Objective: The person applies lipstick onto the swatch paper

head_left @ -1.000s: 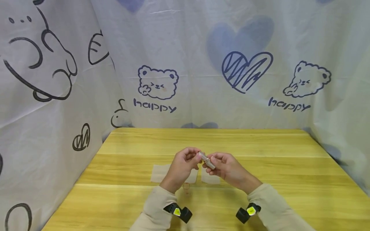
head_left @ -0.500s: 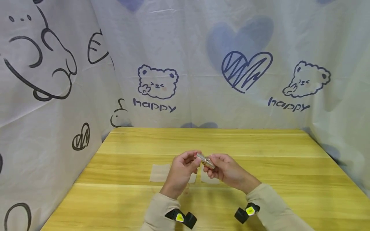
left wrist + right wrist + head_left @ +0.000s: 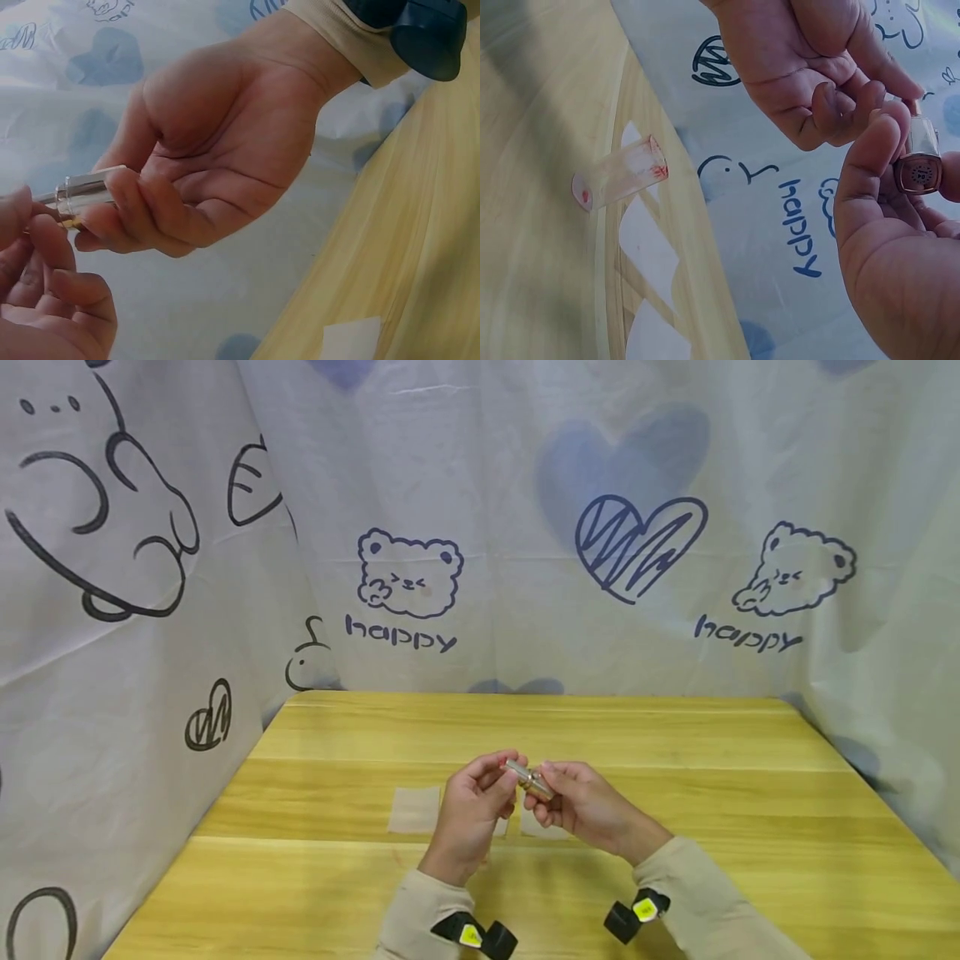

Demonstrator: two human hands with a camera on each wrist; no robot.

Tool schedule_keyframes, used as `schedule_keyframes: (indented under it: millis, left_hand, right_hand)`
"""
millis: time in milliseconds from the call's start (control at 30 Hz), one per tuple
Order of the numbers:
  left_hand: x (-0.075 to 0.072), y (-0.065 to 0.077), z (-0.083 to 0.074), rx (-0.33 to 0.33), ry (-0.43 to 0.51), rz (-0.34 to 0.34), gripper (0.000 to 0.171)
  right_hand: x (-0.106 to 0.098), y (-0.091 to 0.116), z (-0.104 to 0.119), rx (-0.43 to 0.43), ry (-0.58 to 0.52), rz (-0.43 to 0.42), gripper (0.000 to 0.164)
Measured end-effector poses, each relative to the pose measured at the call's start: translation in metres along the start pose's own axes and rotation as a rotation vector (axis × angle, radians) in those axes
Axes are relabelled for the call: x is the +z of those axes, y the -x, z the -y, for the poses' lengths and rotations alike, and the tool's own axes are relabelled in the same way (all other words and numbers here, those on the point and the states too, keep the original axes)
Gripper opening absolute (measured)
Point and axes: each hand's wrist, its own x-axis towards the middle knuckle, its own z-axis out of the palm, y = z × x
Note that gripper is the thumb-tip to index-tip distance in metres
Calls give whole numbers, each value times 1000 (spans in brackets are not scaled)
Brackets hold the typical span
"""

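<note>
The slim metallic tube is held above the surface, slanting; it looks light, stiff and smooth enough to slip, so a fingertip hold on either side of its ringed middle should suit. At its upper end, the left hand pinches it; at its thicker lower end, the right hand grips it. Lower than the tube are pale paper pieces and a clear, red-marked container.
</note>
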Motion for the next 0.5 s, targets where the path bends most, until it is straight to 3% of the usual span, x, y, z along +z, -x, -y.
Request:
schedule_keyframes:
  millis: [233, 400, 500]
  left_hand:
    - [2, 1, 0, 36, 37, -1, 34]
    - [4, 1, 2, 36, 64, -70, 33]
    - [5, 0, 3, 16, 65, -111, 32]
  right_hand:
    - [3, -2, 3, 0, -4, 6, 35]
    - [4, -4, 2, -1, -10, -19, 33]
    - [4, -5, 1, -19, 36, -90, 28]
